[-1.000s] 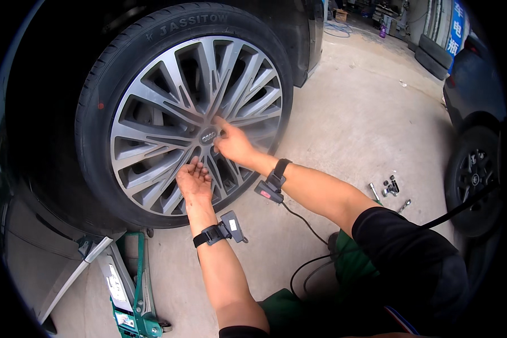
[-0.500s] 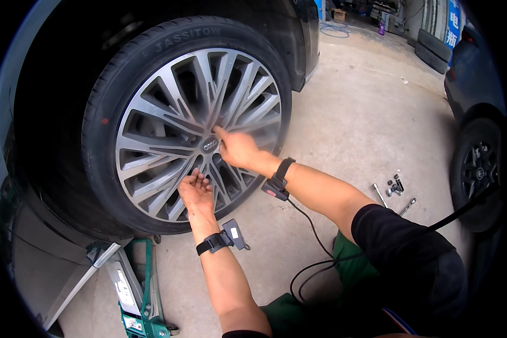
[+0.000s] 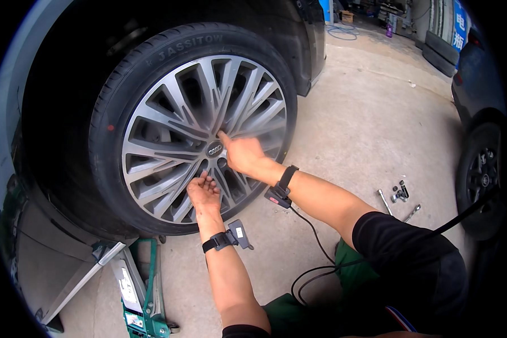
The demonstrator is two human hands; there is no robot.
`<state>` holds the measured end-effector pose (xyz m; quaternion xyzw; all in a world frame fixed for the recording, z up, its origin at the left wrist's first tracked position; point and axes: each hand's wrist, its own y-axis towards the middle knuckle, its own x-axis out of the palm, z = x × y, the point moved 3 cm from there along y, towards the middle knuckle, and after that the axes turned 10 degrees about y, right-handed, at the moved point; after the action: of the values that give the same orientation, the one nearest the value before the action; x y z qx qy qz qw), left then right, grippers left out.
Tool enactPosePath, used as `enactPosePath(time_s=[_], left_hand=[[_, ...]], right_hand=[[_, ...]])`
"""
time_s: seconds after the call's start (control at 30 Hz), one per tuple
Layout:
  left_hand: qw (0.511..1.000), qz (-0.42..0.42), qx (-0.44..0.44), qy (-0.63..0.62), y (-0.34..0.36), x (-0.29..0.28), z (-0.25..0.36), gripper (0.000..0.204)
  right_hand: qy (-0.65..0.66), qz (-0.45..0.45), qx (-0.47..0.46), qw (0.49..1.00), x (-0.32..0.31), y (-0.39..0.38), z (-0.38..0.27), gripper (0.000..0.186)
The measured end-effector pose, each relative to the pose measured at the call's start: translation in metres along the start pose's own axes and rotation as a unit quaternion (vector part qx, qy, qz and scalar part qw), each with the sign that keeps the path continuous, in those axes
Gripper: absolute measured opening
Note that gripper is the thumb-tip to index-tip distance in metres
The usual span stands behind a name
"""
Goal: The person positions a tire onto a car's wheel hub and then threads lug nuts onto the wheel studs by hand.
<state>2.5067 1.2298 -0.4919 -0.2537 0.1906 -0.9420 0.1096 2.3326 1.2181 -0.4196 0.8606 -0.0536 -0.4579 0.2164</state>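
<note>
A car wheel point(image 3: 177, 97) with silver and dark spokes and a black tyre point(image 3: 108, 155) sits in the wheel arch in front of me. My right hand point(image 3: 246, 156) reaches to the hub. Its index finger is stretched out, the tip at a bolt hole just above the centre cap point(image 3: 214, 149); the other fingers curl below, partly hidden. Under the cap, my left hand point(image 3: 204, 194) is turned palm up with loosely bent, parted fingers. One of its fingertips reaches a lower bolt hole. No object shows in either hand, and the insides of those holes cannot be made out.
A green floor jack point(image 3: 152, 281) stands at lower left beside the car body. Wheel bolts point(image 3: 400, 194) and metal tools point(image 3: 385, 201) lie on the concrete at right. Another car's wheel point(image 3: 483, 177) stands at far right. Cables run from my right wrist strap point(image 3: 280, 191).
The whole view has shifted slightly, so the wheel sits a little lower and further right. Both hands stay at the hub, with only slight finger movement.
</note>
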Motion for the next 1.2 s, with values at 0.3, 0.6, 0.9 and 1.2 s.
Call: enactPosePath(time_s=[0.3, 0.6, 0.9, 1.2], left_hand=[[1.0, 0.005, 0.003, 0.002, 0.0, 0.0, -0.002, 0.026], [1.0, -0.01, -0.007, 0.002, -0.001, -0.001, 0.001, 0.025], [1.0, 0.0, 0.004, -0.008, -0.008, 0.006, 0.003, 0.027], [1.0, 0.003, 0.009, -0.008, -0.008, -0.002, 0.004, 0.025]], right_hand=[[0.624, -0.029, 0.193, 0.757, 0.024, 0.012, 0.009, 0.056], [-0.03, -0.002, -0.013, 0.999, 0.006, 0.007, 0.01, 0.064], [0.625, -0.022, 0.221, 0.748, 0.02, 0.007, 0.003, 0.059], [0.218, 0.013, 0.011, 0.976, 0.013, 0.007, 0.007, 0.064]])
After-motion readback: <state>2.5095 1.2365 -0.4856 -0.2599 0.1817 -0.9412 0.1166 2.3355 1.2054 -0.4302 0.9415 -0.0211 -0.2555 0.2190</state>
